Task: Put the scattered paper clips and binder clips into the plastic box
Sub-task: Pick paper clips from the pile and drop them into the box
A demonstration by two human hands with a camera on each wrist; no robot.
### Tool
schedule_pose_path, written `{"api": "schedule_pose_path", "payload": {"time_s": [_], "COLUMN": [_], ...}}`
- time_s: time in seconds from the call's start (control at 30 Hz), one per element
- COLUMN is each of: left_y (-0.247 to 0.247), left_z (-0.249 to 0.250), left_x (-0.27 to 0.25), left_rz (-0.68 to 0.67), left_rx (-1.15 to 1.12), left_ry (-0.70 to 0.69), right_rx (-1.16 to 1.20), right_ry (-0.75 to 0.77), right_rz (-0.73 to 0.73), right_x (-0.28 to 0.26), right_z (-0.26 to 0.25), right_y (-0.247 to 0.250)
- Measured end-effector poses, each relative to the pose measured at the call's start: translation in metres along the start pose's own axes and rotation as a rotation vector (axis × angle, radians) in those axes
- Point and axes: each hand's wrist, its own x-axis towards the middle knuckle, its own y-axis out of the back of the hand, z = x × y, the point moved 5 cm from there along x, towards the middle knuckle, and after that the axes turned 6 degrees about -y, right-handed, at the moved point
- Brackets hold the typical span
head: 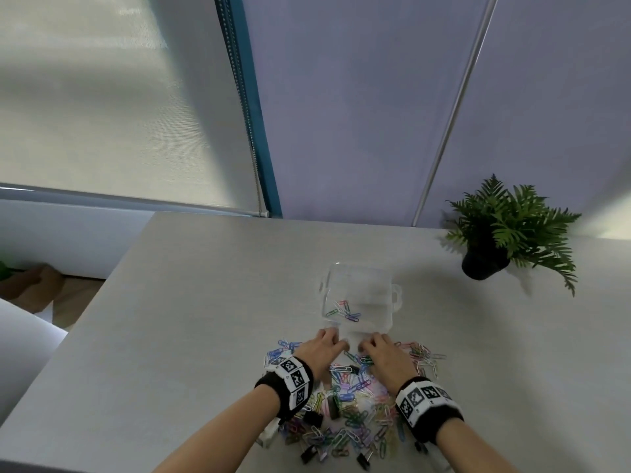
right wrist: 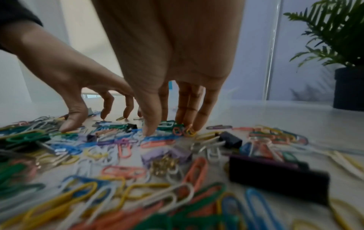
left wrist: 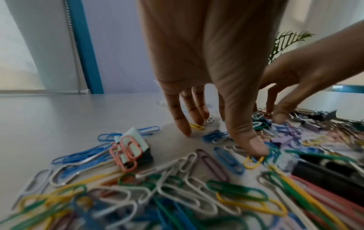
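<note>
A clear plastic box (head: 362, 291) stands open on the table, a few paper clips (head: 343, 310) lying in its near left corner. Just in front of it spreads a heap of coloured paper clips (head: 355, 407) mixed with black binder clips (head: 312, 418). My left hand (head: 329, 344) and right hand (head: 374, 346) are side by side at the heap's far edge. The left hand (left wrist: 220, 137) has its fingers pointing down, thumb tip on teal clips. The right hand (right wrist: 169, 129) touches green and orange clips with straight fingers. Neither hand holds anything.
A potted fern (head: 495, 233) stands at the back right of the grey table (head: 205, 302). A dark binder clip (right wrist: 275, 175) and a lilac one (right wrist: 167, 154) lie near my right wrist. A roller blind and a wall rise behind the table.
</note>
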Motion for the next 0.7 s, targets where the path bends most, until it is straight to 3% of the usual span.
{"api": "schedule_pose_path", "payload": {"time_s": [0.13,0.27,0.5,0.7], "left_y": [-0.002,0.002,0.005,0.018], "left_z": [-0.002,-0.008,-0.012,-0.032], "left_x": [-0.008,-0.015,-0.022,-0.032], "left_rz": [0.058,0.016,0.011,0.092], "left_rx": [-0.094,-0.227,-0.310,-0.581], "left_ry": [0.040,0.071,0.119,0.216], "right_rx": [0.058,0.206,0.786,1.203], "right_ry": [-0.018,-0.061,-0.235,-0.349], "right_rz": [0.006,-0.018,-0.037,-0.071], "right_x": [-0.004,-0.009,-0.012,-0.019], "right_z": [-0.002,0.002,0.015,0.023], "right_y": [-0.008,-0.010,-0.001,0.000]}}
